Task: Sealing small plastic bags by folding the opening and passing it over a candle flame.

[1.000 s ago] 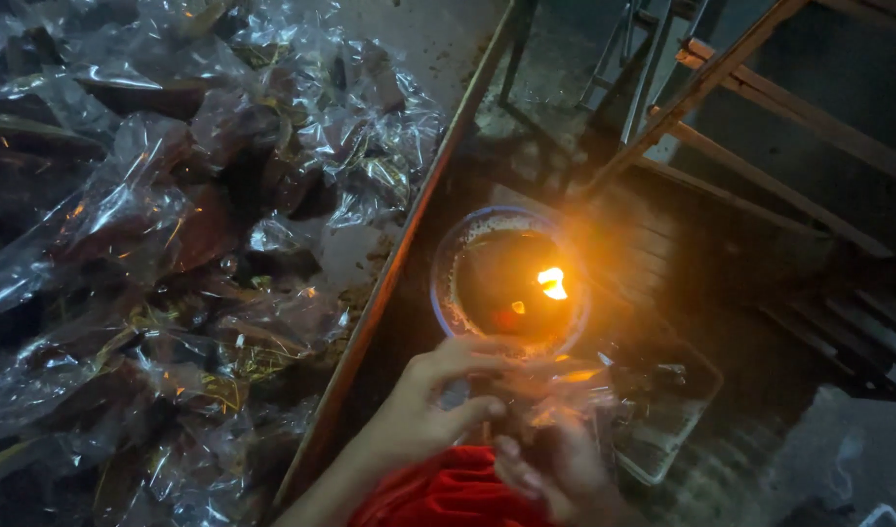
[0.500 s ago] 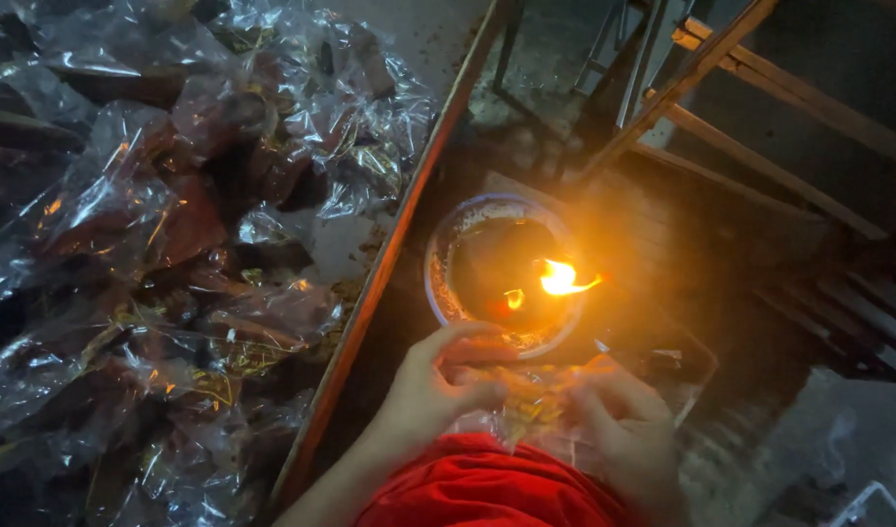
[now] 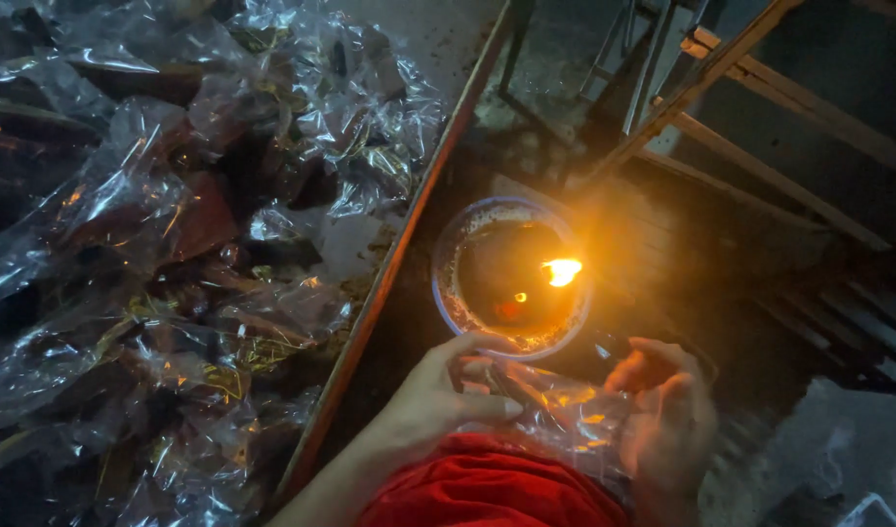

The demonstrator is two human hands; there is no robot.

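A clear plastic packet (image 3: 555, 410) is held between the two hands just below a round bowl (image 3: 511, 278) in which a small flame (image 3: 562, 270) is burning. The left hand (image 3: 448, 390) is closed on the packet's left edge, thumb on top and fingers curled beneath; the right hand (image 3: 667, 415) is seen cupped at the packet's right side, but whether it truly grips the film cannot be told in the dim orange light. The packet lies above a red cloth (image 3: 497, 488) at the bottom of the view, near the flame but apart from it. The film is judged thin, light, soft and slippery, likely to crumple under pressure and to melt if brought too close to the fire, so it is best pinched at its edges or corners with a light grip. To the left, beyond a wooden edge (image 3: 399, 254), a large heap of similar wrapped packets (image 3: 165, 244) is spread across a table. Wooden slats (image 3: 750, 107) are seen at the upper right
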